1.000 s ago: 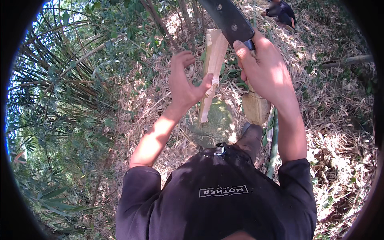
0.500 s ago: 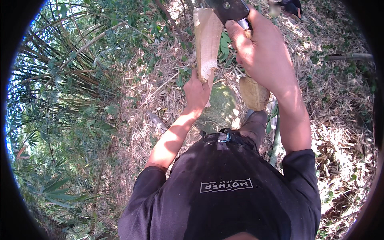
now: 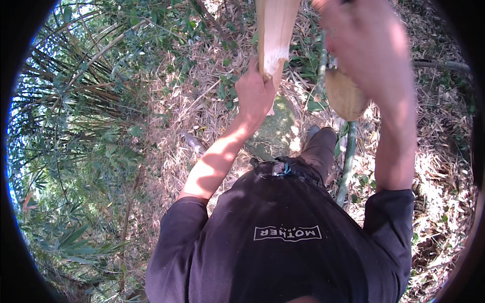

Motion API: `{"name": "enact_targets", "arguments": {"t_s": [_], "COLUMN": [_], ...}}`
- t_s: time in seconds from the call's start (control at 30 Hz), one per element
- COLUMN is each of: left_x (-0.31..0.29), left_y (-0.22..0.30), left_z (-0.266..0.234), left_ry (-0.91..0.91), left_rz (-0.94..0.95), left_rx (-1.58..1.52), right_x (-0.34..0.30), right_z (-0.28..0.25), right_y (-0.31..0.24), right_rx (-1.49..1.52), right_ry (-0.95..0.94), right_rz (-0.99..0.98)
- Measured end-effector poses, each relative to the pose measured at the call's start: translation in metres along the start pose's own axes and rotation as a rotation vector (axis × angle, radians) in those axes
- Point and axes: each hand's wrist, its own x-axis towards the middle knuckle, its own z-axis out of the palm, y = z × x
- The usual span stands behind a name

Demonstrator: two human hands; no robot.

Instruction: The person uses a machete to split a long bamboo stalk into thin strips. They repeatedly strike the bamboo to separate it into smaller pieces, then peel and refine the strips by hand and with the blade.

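Note:
My left hand [image 3: 254, 93] is closed round the lower end of a pale, pared piece of wood [image 3: 277, 33]. The wood stands up and away from me past the top edge, with a rough, chipped notch just above my fingers. My right hand [image 3: 356, 43], smeared by motion at the upper right, grips a machete by its wooden handle [image 3: 346, 96]. The thick, rounded butt of that handle shows below the hand. The dark blade is out of view now, and a gap separates the right hand from the wood.
A mossy stone [image 3: 275, 129] lies below the wood, near my boot [image 3: 322, 144]. A green pole [image 3: 347, 164] runs along the ground to the right. Dry leaf litter [image 3: 439, 166] covers the ground, and dense bamboo and shrubs [image 3: 76, 101] stand at the left.
The right hand has swung up and to the right with the machete, taking the blade out of view. The left hand and the wood have shifted slightly up and right.

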Motion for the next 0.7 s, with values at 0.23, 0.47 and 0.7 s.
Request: {"name": "enact_targets", "arguments": {"t_s": [0.23,0.47,0.7], "left_x": [-0.020,0.002,0.010], "left_y": [-0.027,0.035,-0.020], "left_z": [0.018,-0.011,-0.002], "left_ry": [-0.101,-0.070,-0.598], "left_rz": [-0.081,-0.020,0.123], "left_rx": [0.173,0.079,0.308], "right_x": [0.002,0.001,0.026], "right_z": [-0.005,-0.005,0.001], "right_y": [0.016,0.022,0.066], "right_rx": [0.009,0.162,-0.139], "right_ry": [-0.269,0.211,-0.099], "right_rz": [0.135,-0.232,0.020]}}
